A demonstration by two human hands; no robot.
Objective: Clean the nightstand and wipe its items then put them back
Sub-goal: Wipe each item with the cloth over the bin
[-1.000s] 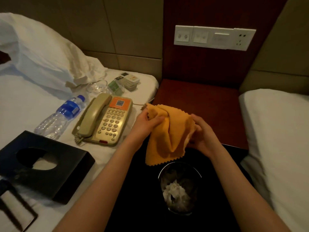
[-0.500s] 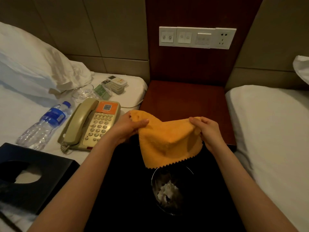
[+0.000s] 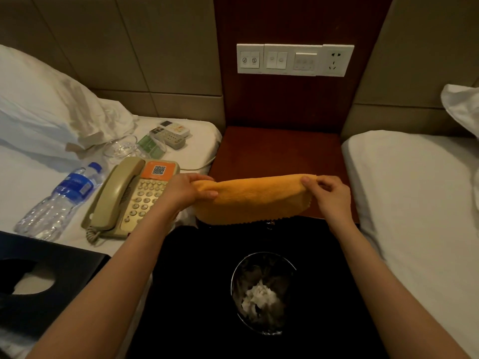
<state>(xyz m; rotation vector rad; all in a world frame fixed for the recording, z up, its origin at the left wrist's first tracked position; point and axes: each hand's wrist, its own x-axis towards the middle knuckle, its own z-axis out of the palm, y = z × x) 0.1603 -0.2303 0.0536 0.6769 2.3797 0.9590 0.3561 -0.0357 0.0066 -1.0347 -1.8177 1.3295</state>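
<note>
An orange cloth (image 3: 251, 200) is stretched out flat between both hands, just above the front edge of the dark red nightstand (image 3: 280, 151). My left hand (image 3: 186, 189) pinches its left end and my right hand (image 3: 329, 194) pinches its right end. The nightstand top is bare. Its items lie on the left bed: a beige telephone (image 3: 132, 198), a water bottle (image 3: 59, 200), a glass ashtray (image 3: 120, 147), a green packet (image 3: 151, 146), two remotes (image 3: 171, 133) and a black tissue box (image 3: 39, 283).
A round bin (image 3: 263, 294) with crumpled tissue stands on the dark floor below the cloth. White beds flank the nightstand, with a pillow (image 3: 44, 110) at the left. A switch and socket panel (image 3: 295, 59) sits on the wall above.
The bunched cloth has been pulled open and spread wide between my hands, which moved apart. The view has shifted right and closer to the nightstand.
</note>
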